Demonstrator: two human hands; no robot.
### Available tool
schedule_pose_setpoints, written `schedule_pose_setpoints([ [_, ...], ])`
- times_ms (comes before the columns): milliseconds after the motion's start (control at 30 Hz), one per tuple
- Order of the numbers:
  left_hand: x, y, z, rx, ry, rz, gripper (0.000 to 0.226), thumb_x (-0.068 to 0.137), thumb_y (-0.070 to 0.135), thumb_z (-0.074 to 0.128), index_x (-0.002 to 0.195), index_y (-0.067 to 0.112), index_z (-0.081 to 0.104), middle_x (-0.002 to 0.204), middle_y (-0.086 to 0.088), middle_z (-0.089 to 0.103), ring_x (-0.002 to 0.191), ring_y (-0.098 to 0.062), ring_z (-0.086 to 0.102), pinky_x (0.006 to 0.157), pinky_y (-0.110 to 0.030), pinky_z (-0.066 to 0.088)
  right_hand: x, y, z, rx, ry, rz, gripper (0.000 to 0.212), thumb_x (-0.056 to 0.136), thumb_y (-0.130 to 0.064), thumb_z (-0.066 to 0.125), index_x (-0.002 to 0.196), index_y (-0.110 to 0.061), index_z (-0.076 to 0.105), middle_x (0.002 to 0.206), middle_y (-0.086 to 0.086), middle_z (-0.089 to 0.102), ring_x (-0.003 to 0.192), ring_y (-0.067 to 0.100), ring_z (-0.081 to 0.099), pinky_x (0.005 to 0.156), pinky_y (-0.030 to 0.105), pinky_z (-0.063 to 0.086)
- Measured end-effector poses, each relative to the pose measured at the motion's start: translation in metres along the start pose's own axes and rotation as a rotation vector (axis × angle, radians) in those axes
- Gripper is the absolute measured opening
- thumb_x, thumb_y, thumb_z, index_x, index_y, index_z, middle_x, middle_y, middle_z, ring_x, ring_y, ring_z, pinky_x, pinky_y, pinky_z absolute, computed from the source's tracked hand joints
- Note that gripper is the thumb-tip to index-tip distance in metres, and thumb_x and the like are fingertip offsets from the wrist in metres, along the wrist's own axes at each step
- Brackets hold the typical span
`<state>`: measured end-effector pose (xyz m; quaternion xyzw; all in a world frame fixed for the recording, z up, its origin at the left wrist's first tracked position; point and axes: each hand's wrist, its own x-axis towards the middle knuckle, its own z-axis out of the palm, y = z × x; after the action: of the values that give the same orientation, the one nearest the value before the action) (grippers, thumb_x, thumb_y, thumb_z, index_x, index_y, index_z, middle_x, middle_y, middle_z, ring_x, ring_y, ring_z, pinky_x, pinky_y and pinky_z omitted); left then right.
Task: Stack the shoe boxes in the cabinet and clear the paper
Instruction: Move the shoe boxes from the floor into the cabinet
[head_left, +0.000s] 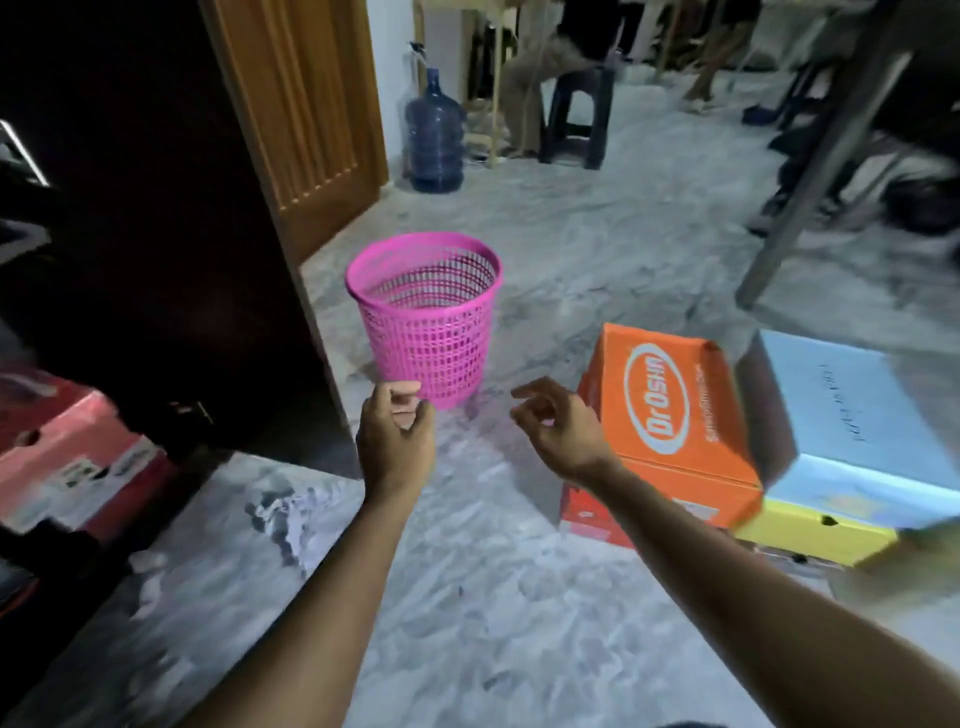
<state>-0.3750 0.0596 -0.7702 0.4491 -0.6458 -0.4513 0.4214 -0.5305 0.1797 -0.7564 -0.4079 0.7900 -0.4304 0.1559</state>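
My left hand (397, 426) hovers just in front of the pink mesh basket (423, 322), fingers curled in and nothing visible in them. My right hand (556, 423) floats beside it with loosely bent fingers, empty, next to an orange shoe box (670, 405). That box lies on a red box (587, 514). Further right, a light blue box (857, 415) sits on a yellow box (810, 530). A red box (67, 452) rests inside the dark cabinet (156, 260) at the left. Crumpled paper (280, 514) lies on the marble floor near the cabinet.
The cabinet's dark door stands open between the cabinet and the basket. Behind are a wooden door (311, 104), a blue water bottle (435, 140), a dark stool (576, 119) and seated people. A slanted table leg (810, 182) crosses the right side.
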Motion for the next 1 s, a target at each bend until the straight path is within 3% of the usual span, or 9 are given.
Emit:
schedule_pose_setpoints([
  [133,-0.028,-0.022,0.101,0.077,-0.268,-0.188,0.023,0.087,0.018,0.071,0.11,0.013,0.069,0.104,-0.005,0.07,0.088,-0.02,0.064,0.077,-0.022,0.041,-0.01,0.096,-0.045,-0.025,0.192,0.2,0.029,0.082,-0.023,0.063,0.108,-0.012,0.071,0.105,0.01,0.072,0.098,0.028,0.07,0.09,0.044,0.056],
  [300,-0.044,-0.046,0.196,0.114,-0.531,-0.534,0.06,0.076,0.047,0.072,0.127,0.017,0.062,0.125,-0.009,0.068,0.118,-0.033,0.065,0.098,-0.047,0.057,-0.012,0.17,-0.099,-0.184,0.436,0.54,0.044,0.086,-0.035,0.062,0.126,-0.018,0.065,0.125,0.02,0.06,0.121,0.042,0.053,0.107,0.045,0.044],
  [400,-0.047,-0.06,0.235,0.227,-0.641,-0.574,0.095,0.063,0.076,0.063,0.142,0.025,0.052,0.144,-0.012,0.056,0.126,-0.035,0.06,0.102,-0.046,0.054,-0.007,0.202,-0.121,-0.322,0.321,0.745,0.066,0.089,-0.053,0.053,0.141,-0.013,0.052,0.139,0.025,0.053,0.133,0.046,0.044,0.111,0.052,0.038],
  [500,-0.046,-0.074,0.26,0.289,-0.698,-0.562,0.084,0.085,0.076,0.055,0.152,0.025,0.044,0.151,-0.012,0.051,0.133,-0.036,0.054,0.104,-0.044,0.046,0.003,0.219,-0.13,-0.389,0.199,0.858,0.081,0.091,-0.066,0.05,0.152,-0.013,0.037,0.151,0.025,0.044,0.142,0.046,0.034,0.116,0.054,0.03],
  [567,-0.049,-0.079,0.264,0.245,-0.744,-0.603,0.077,0.085,0.078,0.054,0.143,0.027,0.052,0.137,-0.004,0.06,0.12,-0.031,0.06,0.097,-0.042,0.05,0.01,0.22,-0.132,-0.386,0.198,0.903,0.088,0.089,-0.068,0.053,0.154,-0.014,0.031,0.153,0.023,0.042,0.143,0.045,0.034,0.117,0.053,0.028],
  [667,-0.057,-0.085,0.257,0.07,-0.626,-0.691,0.064,0.071,0.082,0.069,0.117,0.039,0.057,0.109,0.009,0.065,0.097,-0.018,0.065,0.084,-0.038,0.053,0.008,0.214,-0.126,-0.323,0.189,0.888,0.096,0.084,-0.064,0.066,0.152,-0.012,0.023,0.152,0.023,0.041,0.142,0.044,0.037,0.115,0.053,0.032],
  [767,-0.057,-0.1,0.235,-0.022,-0.436,-0.742,0.062,0.051,0.088,0.074,0.097,0.05,0.057,0.11,0.003,0.063,0.095,-0.02,0.065,0.074,-0.038,0.061,-0.007,0.201,-0.109,-0.272,0.11,0.827,0.088,0.081,-0.05,0.074,0.142,-0.003,0.03,0.142,0.026,0.05,0.133,0.044,0.05,0.106,0.047,0.042],
  [900,-0.049,-0.126,0.191,-0.1,-0.248,-0.731,0.068,0.049,0.078,0.084,0.105,0.051,0.058,0.129,-0.01,0.059,0.1,-0.029,0.069,0.065,-0.036,0.06,-0.035,0.176,-0.085,-0.058,0.041,0.792,0.064,0.081,-0.031,0.076,0.13,-0.007,0.043,0.123,0.02,0.065,0.101,0.039,0.071,0.084,0.045,0.06],
  [1000,-0.043,-0.137,0.154,-0.124,-0.194,-0.759,0.08,0.044,0.075,0.086,0.11,0.043,0.055,0.131,-0.014,0.057,0.104,-0.037,0.067,0.071,-0.042,0.062,-0.053,0.162,-0.07,0.2,0.009,0.782,0.034,0.086,-0.031,0.077,0.1,-0.01,0.054,0.095,0.021,0.075,0.066,0.031,0.077,0.062,0.042,0.064],
])
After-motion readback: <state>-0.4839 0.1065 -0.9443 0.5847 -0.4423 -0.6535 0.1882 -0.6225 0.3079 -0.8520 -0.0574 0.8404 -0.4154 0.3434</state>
